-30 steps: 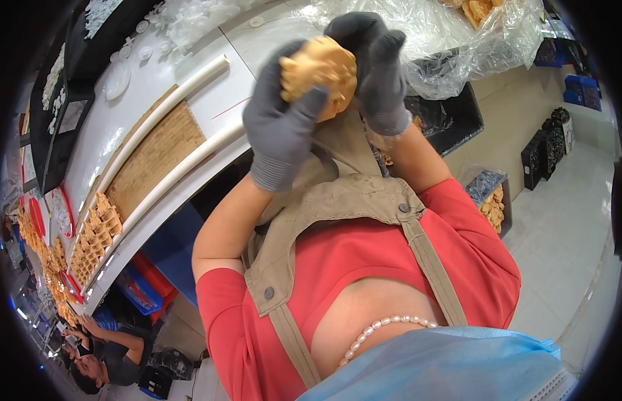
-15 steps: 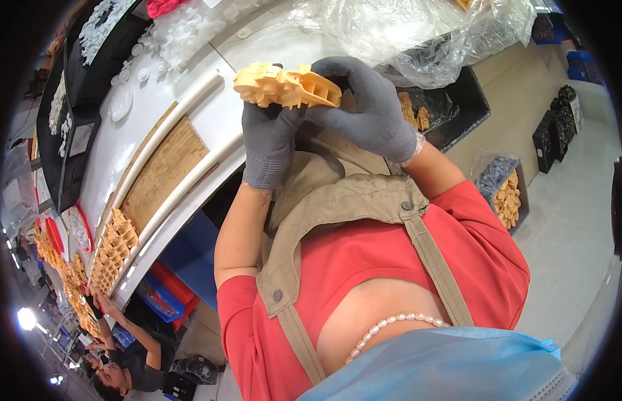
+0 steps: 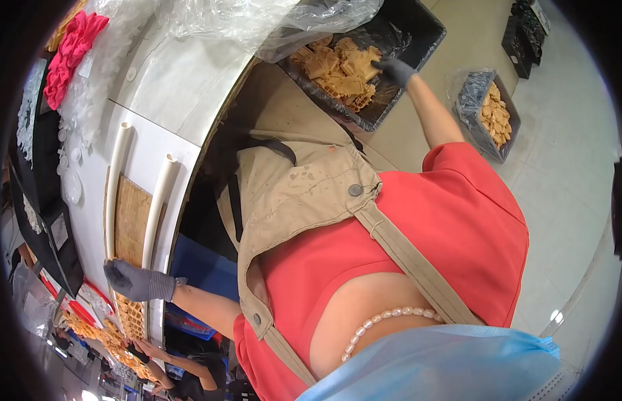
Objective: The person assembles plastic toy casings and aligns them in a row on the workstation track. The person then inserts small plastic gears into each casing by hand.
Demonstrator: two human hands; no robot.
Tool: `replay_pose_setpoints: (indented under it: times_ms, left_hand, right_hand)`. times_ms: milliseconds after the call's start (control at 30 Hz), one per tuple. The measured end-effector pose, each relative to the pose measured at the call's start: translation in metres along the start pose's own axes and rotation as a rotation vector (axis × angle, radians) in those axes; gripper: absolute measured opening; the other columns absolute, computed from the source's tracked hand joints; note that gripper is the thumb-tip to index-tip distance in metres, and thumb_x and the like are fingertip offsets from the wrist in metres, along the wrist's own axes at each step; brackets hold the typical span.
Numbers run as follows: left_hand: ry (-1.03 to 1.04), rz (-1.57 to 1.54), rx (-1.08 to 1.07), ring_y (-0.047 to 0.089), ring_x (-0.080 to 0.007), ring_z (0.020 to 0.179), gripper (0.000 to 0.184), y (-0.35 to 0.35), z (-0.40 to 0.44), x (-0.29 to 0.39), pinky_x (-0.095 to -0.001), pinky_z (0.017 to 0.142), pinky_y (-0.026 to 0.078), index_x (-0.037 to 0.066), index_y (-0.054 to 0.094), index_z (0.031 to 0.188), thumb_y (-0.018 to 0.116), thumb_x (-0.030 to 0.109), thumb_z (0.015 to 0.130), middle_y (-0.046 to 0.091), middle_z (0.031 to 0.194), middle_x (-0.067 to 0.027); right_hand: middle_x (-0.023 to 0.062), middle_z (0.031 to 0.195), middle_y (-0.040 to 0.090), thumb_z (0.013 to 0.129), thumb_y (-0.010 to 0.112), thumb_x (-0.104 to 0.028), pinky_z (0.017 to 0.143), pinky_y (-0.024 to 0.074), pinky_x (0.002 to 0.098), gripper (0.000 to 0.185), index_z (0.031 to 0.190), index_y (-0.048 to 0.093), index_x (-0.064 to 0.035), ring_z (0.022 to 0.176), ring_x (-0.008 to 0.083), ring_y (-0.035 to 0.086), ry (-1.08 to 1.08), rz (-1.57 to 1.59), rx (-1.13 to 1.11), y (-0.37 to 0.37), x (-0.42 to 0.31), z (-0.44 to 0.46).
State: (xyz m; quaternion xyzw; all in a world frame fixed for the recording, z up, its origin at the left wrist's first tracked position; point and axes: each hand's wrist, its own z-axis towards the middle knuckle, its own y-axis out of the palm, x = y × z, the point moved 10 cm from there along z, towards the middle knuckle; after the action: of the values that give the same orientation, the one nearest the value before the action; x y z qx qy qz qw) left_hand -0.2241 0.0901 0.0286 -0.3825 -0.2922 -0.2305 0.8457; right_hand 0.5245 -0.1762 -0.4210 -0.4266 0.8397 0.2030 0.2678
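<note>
Left hand (image 3: 134,281) and right hand (image 3: 394,71) now apart, no longer sharing one piece: left curled at the orange row (image 3: 131,318) near the tabletop's (image 3: 165,87) edge, right extended to loose pieces (image 3: 348,67) in the bin (image 3: 426,39). Grips hidden, cannot tell. Likely between pieces.

No readable lettering, brand, number or sign; only pale, label-like patches appear.
Beyond the fingers of the gloved left hand (image 3: 132,279), a little to their left, a whitish patch (image 3: 59,231) sits on a black bin (image 3: 71,264), too small and slanted to make out. Much farther beyond those same fingers, a white slip (image 3: 87,65) shows against clear plastic (image 3: 89,113); any print on it is indistinct. Well apart from the fingers of the gloved right hand (image 3: 394,70), up and to their right, a light panel (image 3: 541,17) on black crates (image 3: 518,41) is likewise illegible.
</note>
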Motion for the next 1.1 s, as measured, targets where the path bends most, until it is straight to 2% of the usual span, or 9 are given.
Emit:
replay_pose_setpoints:
  times_ms: [100,167,233,300,500,633,733,1000,1100]
  left_hand:
    - [0.087,0.459,0.015,0.062,-0.0276,0.107,0.039,-0.029,-0.005,-0.009,-0.0347,0.094,0.049,-0.003,0.059,0.122,0.065,0.019,0.090,0.063,0.120,-0.0157]
    - [0.045,0.640,-0.011,0.057,-0.0299,0.116,0.046,-0.031,-0.002,-0.023,-0.0364,0.099,0.044,0.001,0.058,0.126,0.064,0.030,0.090,0.059,0.127,-0.0161]
    - [-0.055,0.728,-0.104,0.049,-0.0329,0.125,0.054,-0.036,0.002,-0.056,-0.0382,0.104,0.039,0.005,0.055,0.130,0.062,0.040,0.090,0.053,0.135,-0.0174]
    - [-0.092,0.833,-0.225,0.040,-0.0351,0.133,0.056,-0.021,-0.002,-0.067,-0.0412,0.106,0.038,0.010,0.052,0.135,0.058,0.045,0.091,0.042,0.144,-0.0206]
    - [0.014,0.675,-0.357,0.042,-0.0376,0.132,0.057,0.037,-0.025,-0.021,-0.0426,0.104,0.041,0.007,0.050,0.135,0.060,0.042,0.091,0.035,0.147,-0.0243]
    - [0.129,0.503,-0.426,0.045,-0.0399,0.129,0.053,0.078,-0.050,0.044,-0.0427,0.102,0.042,0.006,0.052,0.132,0.060,0.038,0.091,0.038,0.144,-0.0253]
    - [0.176,0.390,-0.461,0.045,-0.0404,0.128,0.047,0.098,-0.055,0.079,-0.0431,0.101,0.043,0.007,0.055,0.129,0.060,0.034,0.091,0.041,0.141,-0.0255]
    - [0.057,0.188,-0.551,0.050,-0.0399,0.123,0.069,0.123,-0.035,0.102,-0.0425,0.102,0.041,0.010,0.040,0.142,0.070,0.026,0.082,0.048,0.136,-0.0249]
    - [-0.121,0.117,-0.711,0.054,-0.0352,0.119,0.085,0.136,-0.032,0.086,-0.0388,0.101,0.043,0.005,0.030,0.147,0.074,0.025,0.077,0.052,0.132,-0.0239]
  right_hand:
    - [0.0121,0.117,0.061,0.087,0.068,-0.038,0.083,0.0512,0.0300,0.056,0.130,0.053,-0.0044,0.099,0.0185,0.061,0.242,-0.243,0.127,-0.010,0.076,0.048]
    - [0.0168,0.124,0.060,0.088,0.063,-0.042,0.093,0.0480,0.0348,0.057,0.130,0.054,-0.0045,0.108,0.0280,0.060,-0.283,-1.633,-0.240,0.054,0.060,0.057]
    - [0.0201,0.133,0.054,0.081,0.061,-0.049,0.102,0.0421,0.0377,0.070,0.133,0.052,-0.0033,0.122,0.0339,0.053,0.028,-1.378,0.241,0.057,0.005,0.012]
    - [0.0210,0.132,0.055,0.081,0.063,-0.046,0.101,0.0427,0.0387,0.070,0.135,0.049,-0.0034,0.120,0.0358,0.054,-0.096,-1.345,0.173,0.106,-0.062,-0.035]
    - [0.0144,0.123,0.062,0.094,0.058,-0.025,0.099,0.0458,0.0320,0.046,0.133,0.053,-0.0020,0.113,0.0217,0.059,-0.406,-1.013,-0.781,0.281,-0.233,-0.226]
    - [0.0054,0.104,0.070,0.097,0.054,-0.027,0.082,0.0511,0.0289,0.032,0.117,0.066,-0.0054,0.090,0.0123,0.063,-1.075,-0.804,-0.137,0.266,-0.428,-0.238]
    - [0.0248,0.089,0.066,0.080,0.065,-0.034,0.076,0.0514,0.0473,0.043,0.109,0.058,-0.0016,0.086,0.0398,0.065,-1.313,-1.130,0.835,0.224,-0.528,-0.191]
    - [0.0224,0.096,0.067,0.077,0.069,-0.029,0.075,0.0526,0.0458,0.057,0.127,0.050,-0.0083,0.087,0.0378,0.066,-0.921,-1.382,1.032,0.225,-0.524,-0.105]
    - [0.0234,0.095,0.067,0.077,0.070,-0.035,0.076,0.0525,0.0459,0.066,0.133,0.047,-0.0092,0.087,0.0390,0.066,-1.164,-1.162,0.967,0.227,-0.503,-0.139]
